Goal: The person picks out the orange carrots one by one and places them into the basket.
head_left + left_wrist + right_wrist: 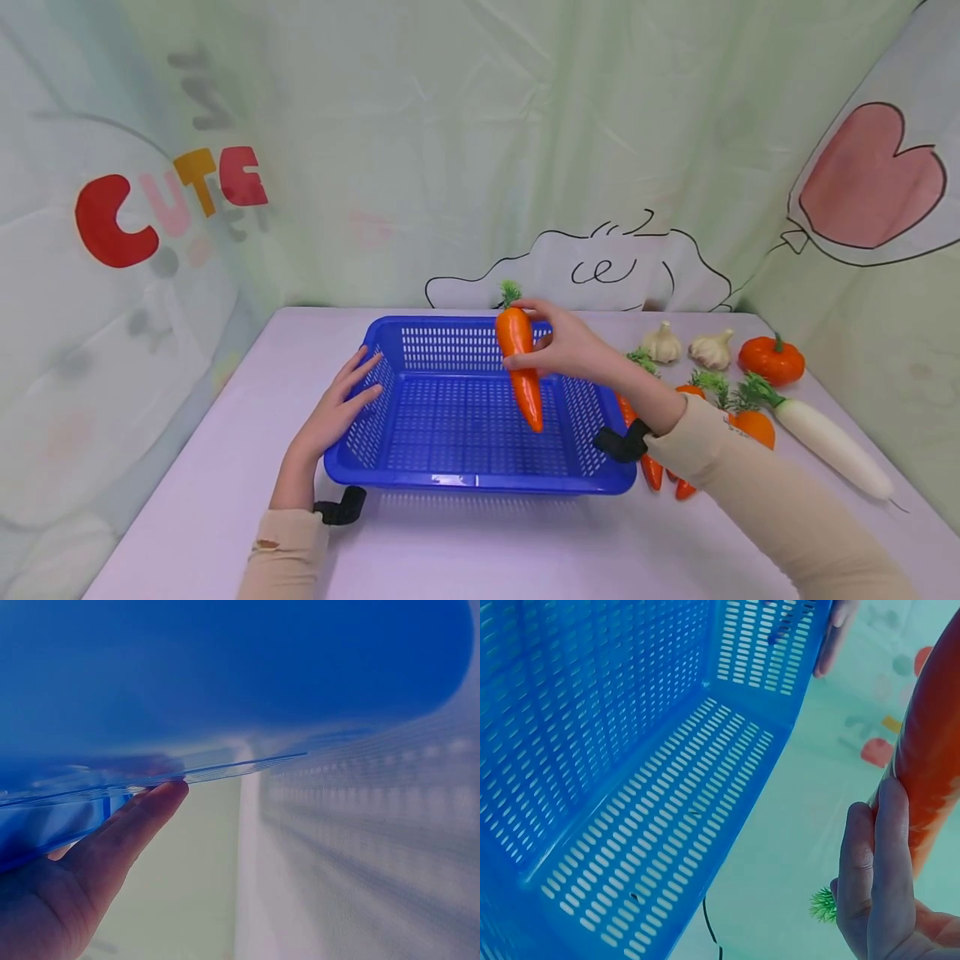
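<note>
An orange toy carrot (517,350) with a green leafy top hangs tip down over the blue plastic basket (480,482). My right hand (558,343) pinches it between thumb and fingers near its upper half. In the right wrist view the carrot (930,750) runs up out of the frame beside the fingers. My left hand (337,412) rests at the basket's left rim with its fingers spread and fairly straight. Seen from the left wrist, a straight finger of that hand (112,855) touches the basket's edge. Only the perforated floor shows inside the basket.
Right of the basket lie more carrots (652,473), partly hidden by the right arm, and a white radish (832,446). Behind them stand two garlic bulbs (711,350) and an orange-red pumpkin (772,361). A printed curtain (480,150) hangs behind the pale table (480,558).
</note>
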{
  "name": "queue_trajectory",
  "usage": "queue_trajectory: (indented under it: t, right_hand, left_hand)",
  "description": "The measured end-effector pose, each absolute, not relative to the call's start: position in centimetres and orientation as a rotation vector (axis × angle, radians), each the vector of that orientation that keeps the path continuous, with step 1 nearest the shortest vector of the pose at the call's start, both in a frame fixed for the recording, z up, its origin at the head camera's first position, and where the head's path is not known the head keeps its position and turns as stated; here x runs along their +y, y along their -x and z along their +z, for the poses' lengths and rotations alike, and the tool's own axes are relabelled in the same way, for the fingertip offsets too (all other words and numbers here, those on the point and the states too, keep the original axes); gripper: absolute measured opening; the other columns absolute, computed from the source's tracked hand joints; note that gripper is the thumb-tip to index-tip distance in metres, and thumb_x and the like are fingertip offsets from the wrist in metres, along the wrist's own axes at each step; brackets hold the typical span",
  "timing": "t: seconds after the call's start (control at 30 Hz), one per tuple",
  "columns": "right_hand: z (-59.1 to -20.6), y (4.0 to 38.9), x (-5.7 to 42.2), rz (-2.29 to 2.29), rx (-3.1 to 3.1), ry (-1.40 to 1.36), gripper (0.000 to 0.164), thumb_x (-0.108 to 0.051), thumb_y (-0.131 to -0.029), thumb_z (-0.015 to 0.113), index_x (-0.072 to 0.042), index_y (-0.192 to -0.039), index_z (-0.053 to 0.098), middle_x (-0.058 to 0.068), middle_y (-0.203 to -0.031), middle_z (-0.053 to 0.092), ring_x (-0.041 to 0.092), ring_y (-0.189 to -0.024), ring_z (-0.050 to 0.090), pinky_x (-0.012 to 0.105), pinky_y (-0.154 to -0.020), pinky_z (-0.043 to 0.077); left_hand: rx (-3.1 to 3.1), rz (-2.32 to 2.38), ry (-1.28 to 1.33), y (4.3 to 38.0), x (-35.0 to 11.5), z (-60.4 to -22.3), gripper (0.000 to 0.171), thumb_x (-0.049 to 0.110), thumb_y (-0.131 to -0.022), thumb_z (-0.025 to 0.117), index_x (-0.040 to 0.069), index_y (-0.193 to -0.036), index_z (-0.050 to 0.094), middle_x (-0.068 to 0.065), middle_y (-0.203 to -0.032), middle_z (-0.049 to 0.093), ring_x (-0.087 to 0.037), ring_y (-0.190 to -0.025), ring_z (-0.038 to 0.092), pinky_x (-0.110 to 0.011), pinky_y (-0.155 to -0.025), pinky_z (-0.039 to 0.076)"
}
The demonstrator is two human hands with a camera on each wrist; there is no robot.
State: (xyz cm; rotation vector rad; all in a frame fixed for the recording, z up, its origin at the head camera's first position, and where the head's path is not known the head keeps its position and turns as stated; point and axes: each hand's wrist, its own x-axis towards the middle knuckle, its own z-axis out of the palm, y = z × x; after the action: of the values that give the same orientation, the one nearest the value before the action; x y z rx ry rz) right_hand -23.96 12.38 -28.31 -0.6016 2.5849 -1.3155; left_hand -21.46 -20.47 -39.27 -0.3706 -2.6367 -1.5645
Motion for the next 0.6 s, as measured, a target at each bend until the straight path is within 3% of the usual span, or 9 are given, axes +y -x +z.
queue_trajectory:
  t: [0.6]
  right_hand:
    - [-30.5,25.8,8.5,-1.400,2.484,0.611,0.076,-0.016,-0.075,0.075,-0.009,-0.138,0.032,0.021,-0.132,0.037,0.032,-0.091,0.059,0.039,-0.064,0.055]
  left_hand:
    - [-2.646,-1.560,0.353,21.5,-20.6,-39.5,0.052,0.027,-0.094,0.050,0.017,-0.142,0.034,-0.005,-0.153,0.009,-0.033,-0.138,0.004,-0.066,-0.101,0.007]
